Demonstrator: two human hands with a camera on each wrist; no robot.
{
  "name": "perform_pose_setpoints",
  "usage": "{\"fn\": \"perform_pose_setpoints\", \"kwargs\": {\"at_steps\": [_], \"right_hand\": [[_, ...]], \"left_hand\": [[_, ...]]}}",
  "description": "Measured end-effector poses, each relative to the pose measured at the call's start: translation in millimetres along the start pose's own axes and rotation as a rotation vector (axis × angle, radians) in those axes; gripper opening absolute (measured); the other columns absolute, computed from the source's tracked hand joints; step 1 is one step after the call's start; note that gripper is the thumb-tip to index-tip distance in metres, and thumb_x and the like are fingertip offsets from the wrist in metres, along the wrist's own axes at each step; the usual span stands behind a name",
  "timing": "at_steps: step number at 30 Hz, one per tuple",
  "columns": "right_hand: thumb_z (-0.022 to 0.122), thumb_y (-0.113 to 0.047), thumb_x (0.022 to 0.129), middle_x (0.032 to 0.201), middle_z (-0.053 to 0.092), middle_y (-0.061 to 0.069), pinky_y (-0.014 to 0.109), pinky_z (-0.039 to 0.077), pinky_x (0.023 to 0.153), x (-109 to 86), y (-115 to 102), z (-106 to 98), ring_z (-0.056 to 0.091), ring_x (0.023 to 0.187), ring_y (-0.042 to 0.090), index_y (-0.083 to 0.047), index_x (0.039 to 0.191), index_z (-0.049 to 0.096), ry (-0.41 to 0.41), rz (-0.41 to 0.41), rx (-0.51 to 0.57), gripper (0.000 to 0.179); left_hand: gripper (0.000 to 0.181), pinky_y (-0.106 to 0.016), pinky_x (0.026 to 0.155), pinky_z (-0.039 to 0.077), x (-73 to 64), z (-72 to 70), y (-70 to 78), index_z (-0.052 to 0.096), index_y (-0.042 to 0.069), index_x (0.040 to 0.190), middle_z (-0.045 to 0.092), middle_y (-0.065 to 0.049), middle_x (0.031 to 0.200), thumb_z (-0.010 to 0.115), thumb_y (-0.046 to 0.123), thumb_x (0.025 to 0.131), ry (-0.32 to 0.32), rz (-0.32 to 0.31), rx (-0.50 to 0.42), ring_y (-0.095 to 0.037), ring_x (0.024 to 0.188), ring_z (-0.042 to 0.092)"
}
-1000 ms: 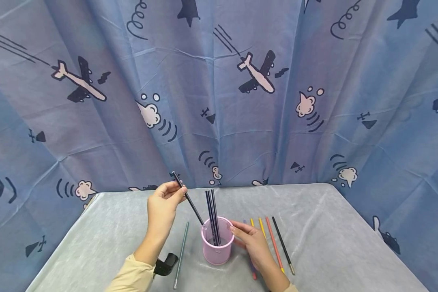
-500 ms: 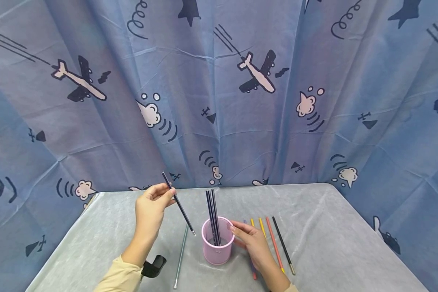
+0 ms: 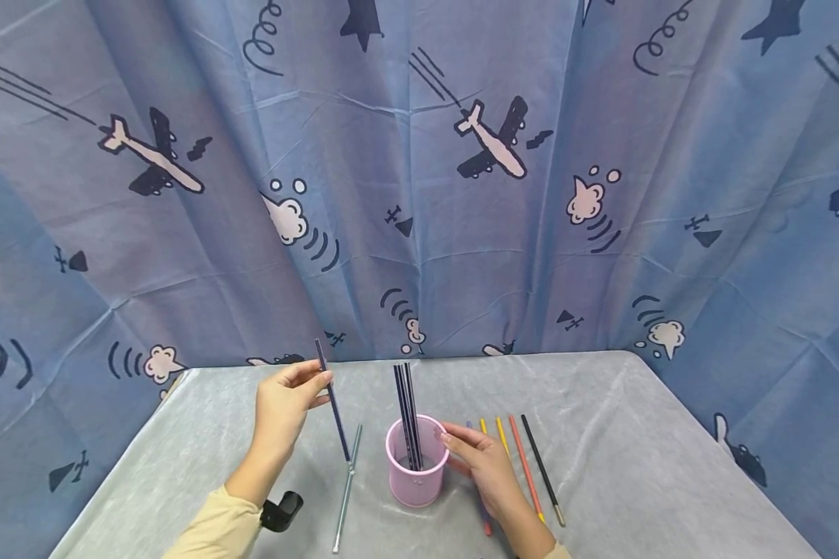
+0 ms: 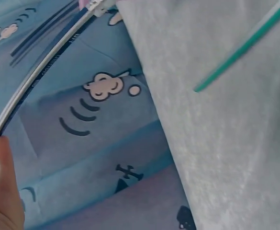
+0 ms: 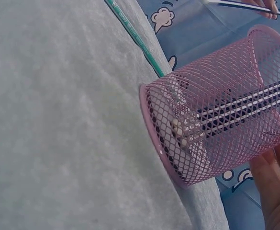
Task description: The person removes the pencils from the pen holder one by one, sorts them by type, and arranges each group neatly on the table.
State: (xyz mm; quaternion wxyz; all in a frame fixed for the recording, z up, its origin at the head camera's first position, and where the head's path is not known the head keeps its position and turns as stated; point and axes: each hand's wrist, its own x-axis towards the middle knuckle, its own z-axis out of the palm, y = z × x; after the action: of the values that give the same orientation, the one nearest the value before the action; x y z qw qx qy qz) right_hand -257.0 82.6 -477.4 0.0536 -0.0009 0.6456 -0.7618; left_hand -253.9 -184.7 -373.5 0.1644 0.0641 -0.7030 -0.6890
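Observation:
My left hand (image 3: 280,407) pinches a dark blue pencil (image 3: 339,421) near its upper end, between thumb and fingers. The pencil slants down to the right, eraser end low, in front of a green pencil (image 3: 346,501) lying on the table; whether they touch I cannot tell. My right hand (image 3: 492,473) holds a pink mesh pencil cup (image 3: 416,491) by its right side, thumb at the rim. Several dark striped pencils (image 3: 407,397) stand in the cup, leaning together; their eraser ends show at the bottom through the mesh in the right wrist view.
Right of the cup lie several pencils side by side: a black one (image 3: 542,470), a red one (image 3: 526,467), yellow ones and a purple one, partly behind the right hand. A grey cloth (image 3: 657,466) covers the table. A blue patterned curtain (image 3: 419,194) hangs behind.
My left hand has carried the dark blue pencil left, away from the cup's rim, then lowered it and tilted it more upright. The right hand and the cup have stayed put.

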Motion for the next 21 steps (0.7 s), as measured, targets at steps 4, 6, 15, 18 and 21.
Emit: {"fn": "perform_pose_setpoints", "kwargs": {"at_steps": [4, 6, 15, 18, 21], "right_hand": [[0.067, -0.011, 0.092, 0.107, 0.075, 0.0, 0.029, 0.062, 0.09, 0.1, 0, 0, 0.069, 0.095, 0.003, 0.013, 0.126, 0.06, -0.008, -0.008, -0.003, 0.042], [0.067, -0.011, 0.092, 0.107, 0.075, 0.001, 0.029, 0.062, 0.09, 0.1, 0, 0, 0.069, 0.095, 0.003, 0.013, 0.126, 0.059, -0.008, -0.01, -0.008, 0.043], [0.068, -0.01, 0.091, 0.111, 0.074, 0.006, 0.03, 0.061, 0.091, 0.2, -1, 0, 0.069, 0.096, 0.004, 0.013, 0.127, 0.059, 0.007, 0.006, -0.015, 0.043], [0.068, -0.01, 0.091, 0.11, 0.075, 0.005, 0.03, 0.061, 0.091, 0.2, -1, 1, 0.069, 0.096, 0.005, 0.013, 0.127, 0.059, 0.006, 0.009, -0.006, 0.043], [0.068, -0.01, 0.091, 0.109, 0.075, 0.003, 0.029, 0.061, 0.091, 0.0, -2, 1, 0.069, 0.096, 0.004, 0.013, 0.127, 0.059, 0.006, 0.01, -0.003, 0.042]], "left_hand": [[0.032, -0.023, 0.069, 0.064, 2.8, -2.5, -5.9, 0.067, -0.011, 0.117, 0.075, -0.003, 0.09, 0.072, 0.001, 0.088, -0.043, -0.025, 0.052, 0.001, 0.076, 0.069], [0.031, -0.024, 0.069, 0.064, 4.3, -3.3, -9.8, 0.067, -0.011, 0.116, 0.075, -0.006, 0.092, 0.072, 0.001, 0.087, -0.064, -0.038, 0.073, -0.001, 0.077, 0.07], [0.03, -0.033, 0.074, 0.065, 8.8, -6.3, -26.3, 0.068, -0.01, 0.116, 0.075, -0.017, 0.103, 0.07, 0.003, 0.089, -0.15, -0.114, 0.156, -0.01, 0.083, 0.072], [0.03, -0.033, 0.073, 0.066, 9.7, -7.3, -30.4, 0.069, -0.01, 0.116, 0.075, -0.018, 0.104, 0.071, 0.002, 0.088, -0.164, -0.136, 0.164, -0.011, 0.084, 0.072], [0.03, -0.033, 0.073, 0.066, 10.6, -8.5, -34.6, 0.069, -0.01, 0.115, 0.075, -0.019, 0.105, 0.071, 0.003, 0.088, -0.179, -0.16, 0.173, -0.015, 0.085, 0.073]]}}
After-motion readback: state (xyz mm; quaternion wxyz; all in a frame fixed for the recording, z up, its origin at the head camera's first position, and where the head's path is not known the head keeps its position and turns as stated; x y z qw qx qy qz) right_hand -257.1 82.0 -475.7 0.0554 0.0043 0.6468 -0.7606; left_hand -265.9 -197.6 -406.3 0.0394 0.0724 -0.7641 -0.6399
